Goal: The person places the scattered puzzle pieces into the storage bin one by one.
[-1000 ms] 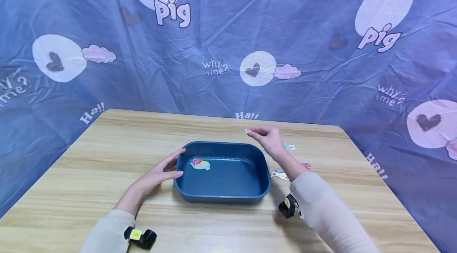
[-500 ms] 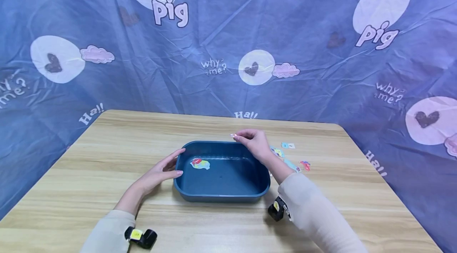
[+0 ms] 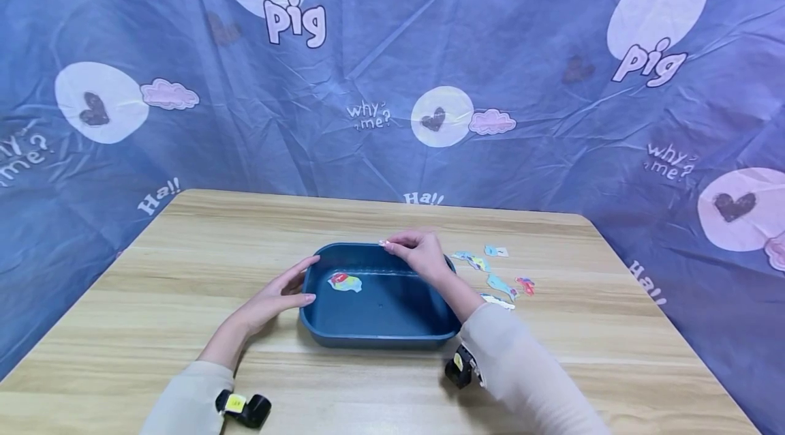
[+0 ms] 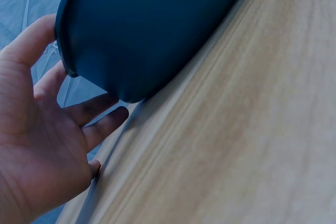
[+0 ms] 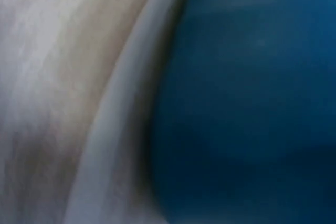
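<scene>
Leftward across the two earlier frames, the right hand [image 3: 419, 252] had travelled from beyond the tray's far right corner to a spot over its far rim, fingers pinched together on something too small to make out; it was probably one of the paper cutouts, but the head view did not settle it, and the right wrist view was only a blur of pale sleeve and blue. The left hand [image 3: 277, 296] had not shifted: its fingers lay straight and relaxed against the left wall of the blue tray [image 3: 343, 337], the thumb along the rim, steadying rather than gripping, as the left wrist view confirmed [image 4: 37, 129].

Inside the tray, near its far left corner, one colourful cutout [image 3: 345, 281] lay flat on the floor. Four or five more scattered cutouts [image 3: 499, 283] lay on the wooden table [image 3: 184, 264] just right of the tray, close together but mostly apart from one another.

To do this well, I judged the pinch should be carried clear inside the rim and lowered before letting go, since light paper drifts; the left hand's bracing would keep the tray from sliding if the wrist brushed it.
</scene>
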A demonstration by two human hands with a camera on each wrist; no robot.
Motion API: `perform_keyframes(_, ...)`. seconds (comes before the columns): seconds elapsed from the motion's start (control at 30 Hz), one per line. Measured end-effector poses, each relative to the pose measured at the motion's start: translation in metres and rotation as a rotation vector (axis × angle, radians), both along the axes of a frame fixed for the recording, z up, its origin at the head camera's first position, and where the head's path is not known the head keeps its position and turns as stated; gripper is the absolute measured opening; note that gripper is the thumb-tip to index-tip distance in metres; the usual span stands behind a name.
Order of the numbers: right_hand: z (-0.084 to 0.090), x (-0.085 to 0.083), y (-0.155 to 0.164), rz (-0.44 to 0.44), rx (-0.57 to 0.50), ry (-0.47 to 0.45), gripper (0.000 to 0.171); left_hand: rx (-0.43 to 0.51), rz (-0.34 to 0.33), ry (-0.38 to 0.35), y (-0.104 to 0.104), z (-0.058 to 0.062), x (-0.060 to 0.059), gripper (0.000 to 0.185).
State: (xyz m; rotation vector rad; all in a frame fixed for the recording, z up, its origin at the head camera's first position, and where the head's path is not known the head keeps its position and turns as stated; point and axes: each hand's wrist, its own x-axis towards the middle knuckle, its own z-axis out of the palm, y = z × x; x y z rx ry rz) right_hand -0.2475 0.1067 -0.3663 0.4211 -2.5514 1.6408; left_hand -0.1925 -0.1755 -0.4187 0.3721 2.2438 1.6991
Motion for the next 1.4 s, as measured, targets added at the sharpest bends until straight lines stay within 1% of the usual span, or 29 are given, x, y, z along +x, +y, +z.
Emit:
perform_keyframes(0.27, -0.014, 0.001, -0.006, 0.029, 0.013, -0.041, 0.015, 0.008, -0.004, -0.006, 0.001, -0.001, 0.000, 0.067)
perform_keyframes(0.47, -0.018, 0.002, -0.009, 0.025, 0.010, -0.076, 0.014, 0.008, -0.006, 0.004, 0.002, 0.001, -0.001, 0.067)
perform_keyframes(0.63, -0.022, 0.001, -0.010, 0.024, 0.021, -0.076, 0.014, 0.001, -0.010, 0.001, 0.003, 0.002, -0.001, 0.068)
perform_keyframes(0.87, -0.024, 0.001, -0.012, 0.048, 0.037, -0.066, 0.015, 0.006, -0.007, -0.010, 0.002, 0.004, -0.001, 0.068)
perform_keyframes(1.1, -0.024, 0.002, -0.013, 0.050, 0.090, -0.074, 0.012, -0.001, -0.022, 0.015, 0.000, 0.004, 0.000, 0.068)
perform_keyframes(1.23, -0.025, 0.002, -0.014, 0.053, 0.128, -0.072, 0.010, 0.001, -0.020, 0.023, -0.001, 0.004, 0.001, 0.068)
perform_keyframes(1.4, -0.027, 0.001, -0.015, 0.042, 0.154, -0.083, 0.010, 0.006, -0.020, 0.022, -0.001, 0.004, 0.001, 0.068)
